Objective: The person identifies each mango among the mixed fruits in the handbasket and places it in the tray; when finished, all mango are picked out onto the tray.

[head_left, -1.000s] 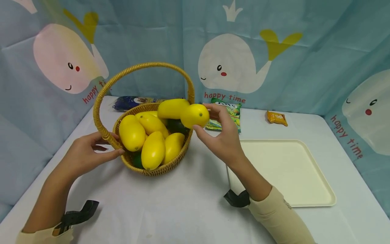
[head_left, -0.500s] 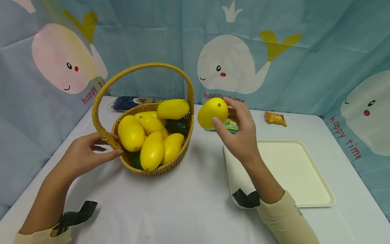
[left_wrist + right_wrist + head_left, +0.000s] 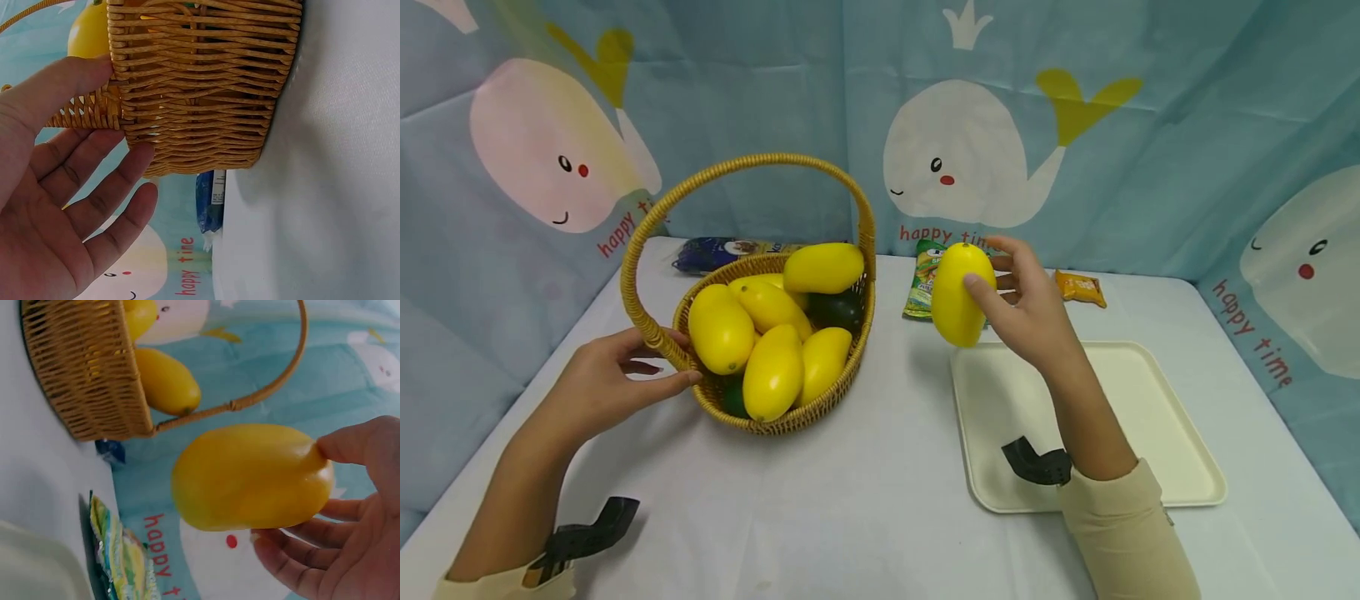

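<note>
Yellow fruit (image 3: 962, 296), mango-looking thing, is up in the air off the tabletop (image 3: 865, 500), pinched between the thumb and fingers of the right hand (image 3: 1026, 308). Stem end's pointing up, and from the head view its bottom lines up roughly with the far left corner of the cream tray (image 3: 1142, 417). Right wrist view shows the thumb on one side, fingertips on the other, nothing else touching it.

Left hand (image 3: 606, 379) is busy too: it's got hold of the wicker basket (image 3: 206, 94) on its left side, thumb by the rim and fingers round behind where the tall handle (image 3: 775, 159) comes down. Basket's sitting upright on the tabletop, loaded with more yellow fruits (image 3: 772, 372), plus a dark green piece (image 3: 835, 310) tucked in at the back right. Can't tell what that one is, mostly covered.

Other stuff around: green packet (image 3: 922, 283) partly hidden behind the held fruit, little orange packet (image 3: 1081, 288) further right past the tray, and a dark blue packet (image 3: 703, 254) lying behind the basket. Backdrop is a blue curtain (image 3: 820, 100) with cartoon whales and "happy time" printed on it.
</note>
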`<state>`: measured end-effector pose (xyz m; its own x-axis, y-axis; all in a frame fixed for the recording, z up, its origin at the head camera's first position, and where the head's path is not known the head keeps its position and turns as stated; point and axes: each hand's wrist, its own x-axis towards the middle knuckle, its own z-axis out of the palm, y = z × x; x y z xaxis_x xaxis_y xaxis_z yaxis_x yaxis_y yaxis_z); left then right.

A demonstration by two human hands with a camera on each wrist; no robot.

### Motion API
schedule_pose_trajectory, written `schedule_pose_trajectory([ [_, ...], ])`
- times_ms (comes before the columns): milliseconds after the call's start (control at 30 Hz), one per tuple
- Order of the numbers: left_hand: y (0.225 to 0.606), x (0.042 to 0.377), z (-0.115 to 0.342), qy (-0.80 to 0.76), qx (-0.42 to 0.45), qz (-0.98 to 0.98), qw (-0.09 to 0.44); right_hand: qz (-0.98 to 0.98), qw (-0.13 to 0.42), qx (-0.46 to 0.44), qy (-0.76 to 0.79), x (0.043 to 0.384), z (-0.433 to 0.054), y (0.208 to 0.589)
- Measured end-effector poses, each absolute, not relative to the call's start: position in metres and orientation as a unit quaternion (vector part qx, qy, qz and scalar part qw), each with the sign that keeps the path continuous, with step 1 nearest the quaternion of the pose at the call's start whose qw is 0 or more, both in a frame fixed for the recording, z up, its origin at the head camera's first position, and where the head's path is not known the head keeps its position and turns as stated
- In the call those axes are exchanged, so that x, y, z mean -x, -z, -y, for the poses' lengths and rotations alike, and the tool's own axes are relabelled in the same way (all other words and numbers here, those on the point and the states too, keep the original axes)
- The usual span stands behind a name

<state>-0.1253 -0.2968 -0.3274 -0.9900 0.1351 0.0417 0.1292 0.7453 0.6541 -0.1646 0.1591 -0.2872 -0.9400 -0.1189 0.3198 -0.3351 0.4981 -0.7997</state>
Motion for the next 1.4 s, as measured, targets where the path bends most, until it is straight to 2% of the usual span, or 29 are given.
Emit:
schedule_pose_trajectory([
  [200,0.328,0.124,0.297,-0.353,-0.072,-0.933,-0.001,0.887,0.01,-0.098,-0.451,0.175,-0.171,0.297],
  [800,0.328,0.124,0.298,-0.347,-0.069,-0.935,-0.001,0.883,-0.197,-0.055,-0.423,0.194,-0.205,0.325],
  [1033,0.329,0.124,0.298,-0.352,-0.073,-0.933,-0.007,0.869,-0.23,-0.051,-0.435,0.195,-0.208,0.331],
  [1400,0.331,0.126,0.298,-0.344,-0.073,-0.936,-0.005,0.868,-0.223,-0.046,-0.441,0.196,-0.212,0.337],
])
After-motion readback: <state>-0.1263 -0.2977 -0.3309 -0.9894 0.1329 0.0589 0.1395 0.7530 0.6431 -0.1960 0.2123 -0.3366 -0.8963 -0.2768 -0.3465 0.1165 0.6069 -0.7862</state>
